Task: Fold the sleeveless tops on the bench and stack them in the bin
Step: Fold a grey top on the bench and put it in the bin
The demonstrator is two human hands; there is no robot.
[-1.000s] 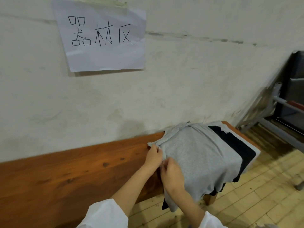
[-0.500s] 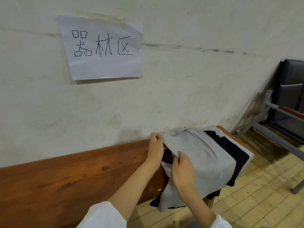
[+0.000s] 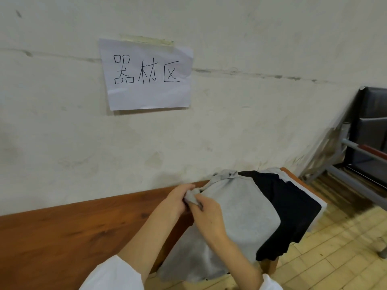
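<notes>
A grey sleeveless top (image 3: 240, 218) lies uppermost on a pile at the right end of the wooden bench (image 3: 73, 233), draping over the front edge. Under it lie a black top (image 3: 293, 208) and a white or pale garment (image 3: 293, 180) showing at the far edge. My left hand (image 3: 178, 199) and my right hand (image 3: 207, 216) meet at the grey top's left edge, both pinching a bunched bit of its fabric. No bin is in view.
The bench runs along a white wall with a taped paper sign (image 3: 146, 74). A metal frame with dark panels (image 3: 368, 143) stands at the right. Pale tiled floor (image 3: 335, 258) lies below the bench end.
My hands have come together at the grey top's left edge, gathering fabric between them. The view has tilted upward a little.
</notes>
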